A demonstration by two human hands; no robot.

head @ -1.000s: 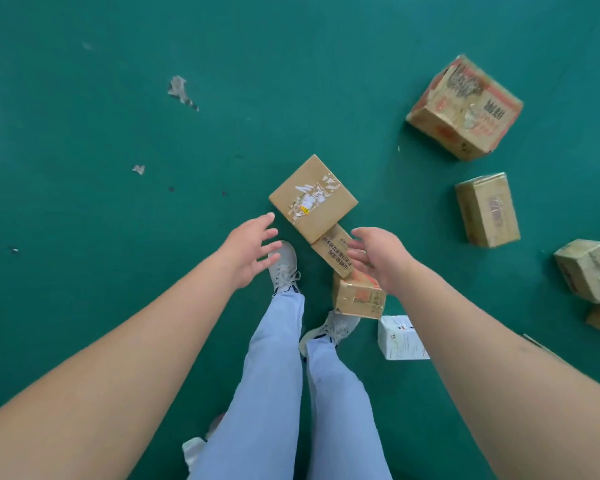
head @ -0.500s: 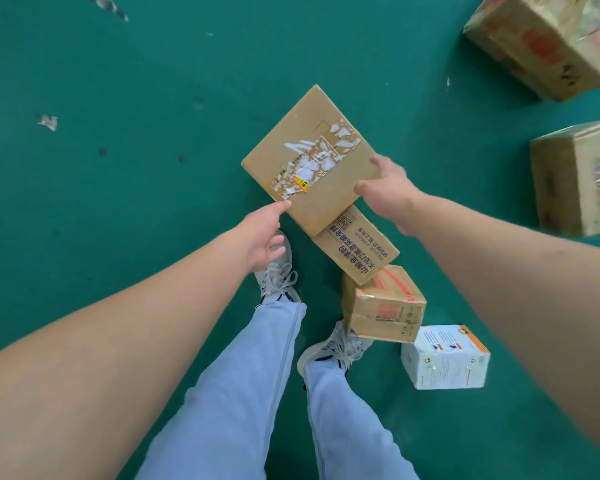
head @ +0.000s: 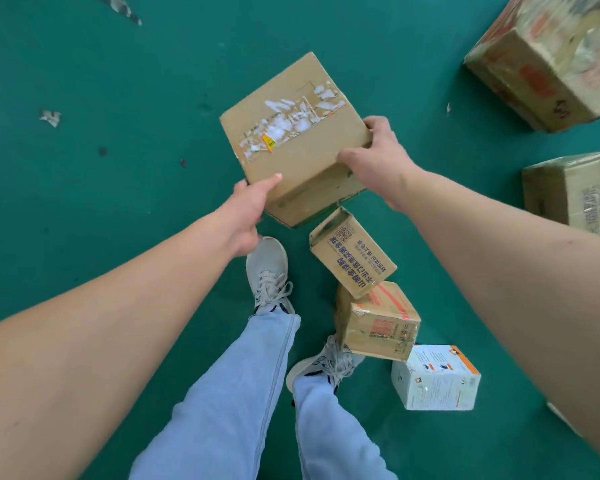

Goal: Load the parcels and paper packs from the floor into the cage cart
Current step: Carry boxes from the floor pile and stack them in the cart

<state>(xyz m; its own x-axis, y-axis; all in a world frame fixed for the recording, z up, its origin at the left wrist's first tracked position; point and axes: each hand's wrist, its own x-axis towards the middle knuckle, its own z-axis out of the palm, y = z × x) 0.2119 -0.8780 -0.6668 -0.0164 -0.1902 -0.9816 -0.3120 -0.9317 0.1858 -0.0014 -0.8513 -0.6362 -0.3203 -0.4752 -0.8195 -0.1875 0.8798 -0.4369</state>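
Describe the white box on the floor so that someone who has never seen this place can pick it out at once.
Start at the green floor and find the person's right shoe. A line of brown boxes runs from the held box toward that shoe, and the white box lies just right of the shoe, touching the red-taped box. It alone is white, with an orange edge and small printed text.

Green floor [head: 84, 220] — 5 parcels [head: 352, 252], paper scraps [head: 50, 117]

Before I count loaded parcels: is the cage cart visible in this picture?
No, only the green floor with parcels is visible, and both hands grip the torn-label box.
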